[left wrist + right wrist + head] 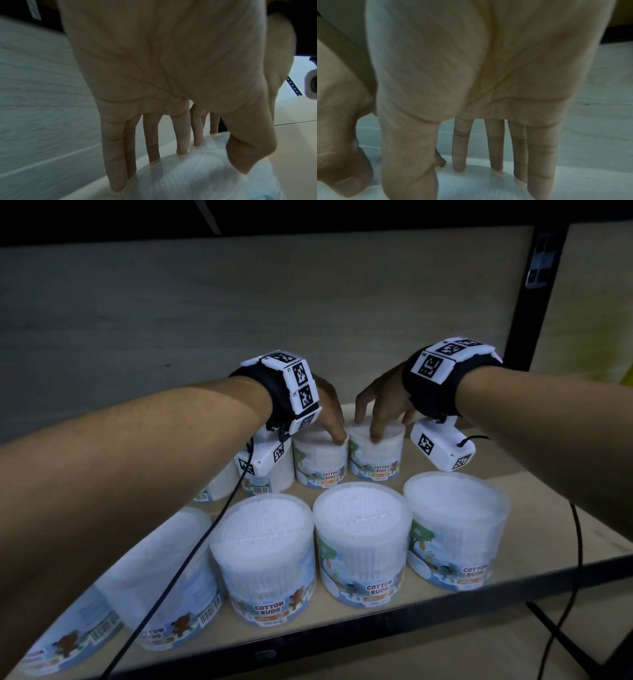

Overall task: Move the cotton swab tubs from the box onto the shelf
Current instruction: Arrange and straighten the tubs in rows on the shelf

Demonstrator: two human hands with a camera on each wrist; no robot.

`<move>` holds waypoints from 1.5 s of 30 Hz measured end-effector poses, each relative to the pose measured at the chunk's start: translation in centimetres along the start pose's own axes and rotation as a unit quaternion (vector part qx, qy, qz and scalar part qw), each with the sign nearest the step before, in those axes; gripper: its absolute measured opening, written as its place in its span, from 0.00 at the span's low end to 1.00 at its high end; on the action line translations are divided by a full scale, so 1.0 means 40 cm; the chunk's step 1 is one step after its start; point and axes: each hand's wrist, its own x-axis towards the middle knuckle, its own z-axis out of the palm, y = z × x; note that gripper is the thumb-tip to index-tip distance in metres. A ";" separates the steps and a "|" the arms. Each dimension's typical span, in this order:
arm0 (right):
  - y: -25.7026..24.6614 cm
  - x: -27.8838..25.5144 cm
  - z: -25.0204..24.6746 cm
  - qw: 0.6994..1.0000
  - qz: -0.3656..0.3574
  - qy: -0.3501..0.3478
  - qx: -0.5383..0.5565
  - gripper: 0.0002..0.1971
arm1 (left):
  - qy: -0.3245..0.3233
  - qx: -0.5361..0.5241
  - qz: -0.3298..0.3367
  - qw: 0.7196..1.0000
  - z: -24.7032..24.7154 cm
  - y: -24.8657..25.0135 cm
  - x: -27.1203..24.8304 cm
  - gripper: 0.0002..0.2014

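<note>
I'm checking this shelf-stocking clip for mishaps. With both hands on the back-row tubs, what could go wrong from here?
1. The left wrist's cable hangs beside the front tubs; withdrawing could snag and topple one.
2. The left hand and right hand hold neighbouring tubs by fingertips only; a nudge might tip them.

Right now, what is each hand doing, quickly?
Left hand: fingers down around the top of a back-row cotton buds tub, gripping it.
Right hand: fingertips around the top of the neighbouring cotton buds tub, gripping it.
</note>
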 end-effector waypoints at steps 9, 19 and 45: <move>0.012 -0.029 0.008 1.000 -0.018 0.000 -0.010 0.28 | -0.016 0.086 0.042 0.995 -0.008 0.010 -0.033 0.25; 0.007 -0.086 0.021 0.999 -0.028 -0.009 -0.018 0.26 | -0.005 0.073 0.055 0.996 0.005 0.011 -0.079 0.22; 0.016 -0.197 0.034 0.999 -0.003 -0.042 0.003 0.23 | -0.046 -0.025 0.083 0.995 0.011 0.027 -0.175 0.28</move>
